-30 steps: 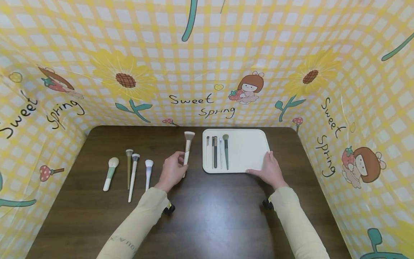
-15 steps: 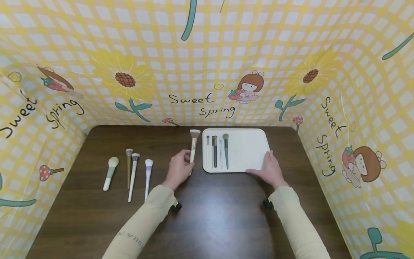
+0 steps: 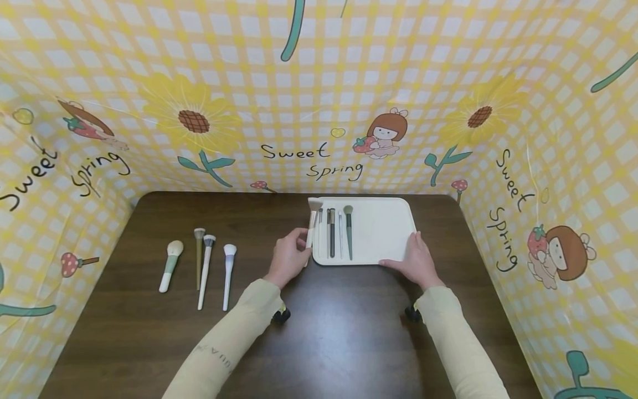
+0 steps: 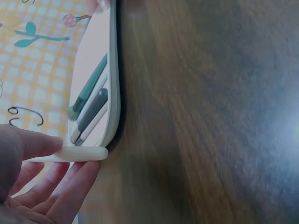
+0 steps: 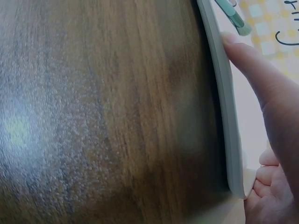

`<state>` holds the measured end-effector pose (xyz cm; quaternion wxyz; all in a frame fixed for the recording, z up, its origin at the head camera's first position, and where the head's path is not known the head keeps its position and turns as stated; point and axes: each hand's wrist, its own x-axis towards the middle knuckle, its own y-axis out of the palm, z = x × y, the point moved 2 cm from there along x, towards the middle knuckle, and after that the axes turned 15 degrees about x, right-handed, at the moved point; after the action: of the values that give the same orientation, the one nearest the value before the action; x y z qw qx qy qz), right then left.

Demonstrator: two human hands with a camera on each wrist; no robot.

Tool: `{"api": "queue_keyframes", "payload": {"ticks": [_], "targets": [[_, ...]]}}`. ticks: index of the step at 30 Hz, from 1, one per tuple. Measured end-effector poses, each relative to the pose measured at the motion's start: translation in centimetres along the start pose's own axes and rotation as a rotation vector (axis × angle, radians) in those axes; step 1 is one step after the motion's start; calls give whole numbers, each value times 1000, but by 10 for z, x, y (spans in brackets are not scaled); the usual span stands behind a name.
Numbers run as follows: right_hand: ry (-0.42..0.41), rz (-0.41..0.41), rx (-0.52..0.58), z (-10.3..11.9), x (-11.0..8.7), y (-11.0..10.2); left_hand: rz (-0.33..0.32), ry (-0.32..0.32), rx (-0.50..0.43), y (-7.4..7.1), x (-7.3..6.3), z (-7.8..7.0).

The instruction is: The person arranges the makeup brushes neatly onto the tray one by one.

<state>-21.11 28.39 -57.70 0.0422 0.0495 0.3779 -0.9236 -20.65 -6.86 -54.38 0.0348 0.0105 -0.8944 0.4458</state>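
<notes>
My left hand [image 3: 290, 256] pinches a makeup brush [image 3: 314, 208] by its white handle, between thumb and fingers. The brush stands bristles away from me, overlapping the left rim of a white tray [image 3: 381, 230] in the head view. In the left wrist view the rounded handle end [image 4: 88, 153] sits right at the tray's corner. My right hand [image 3: 417, 263] grips the tray's front right corner, thumb over the front rim and fingers at the right side. Several slimmer brushes lie side by side in the tray's left half, the rightmost a green makeup brush [image 3: 349, 233].
On the dark wooden table [image 3: 339, 332], to the left, lie a green-and-white brush [image 3: 171, 266], a gold-handled brush [image 3: 199, 257], a long white-handled brush [image 3: 205, 274] and a white brush with lilac [image 3: 229, 277]. A yellow checked cloth [image 3: 279, 100] walls the back and sides.
My left hand has carried the makeup brush rightward from the bare table to the tray's left rim. The right hand and tray have stayed in place.
</notes>
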Motion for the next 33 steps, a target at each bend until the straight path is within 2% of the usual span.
{"api": "queue_keyframes", "payload": {"ticks": [7, 13, 19, 33], "targets": [[-3, -5, -2, 1, 1, 0, 7, 34, 12, 8, 1, -11], [3, -5, -1, 1, 0, -1, 24, 69, 17, 10, 4, -22], [4, -3, 0, 1, 1, 0, 40, 67, 12, 11, 7, -32], [10, -2, 3, 1, -1, 1, 55, 54, 16, 15, 13, -40]]}}
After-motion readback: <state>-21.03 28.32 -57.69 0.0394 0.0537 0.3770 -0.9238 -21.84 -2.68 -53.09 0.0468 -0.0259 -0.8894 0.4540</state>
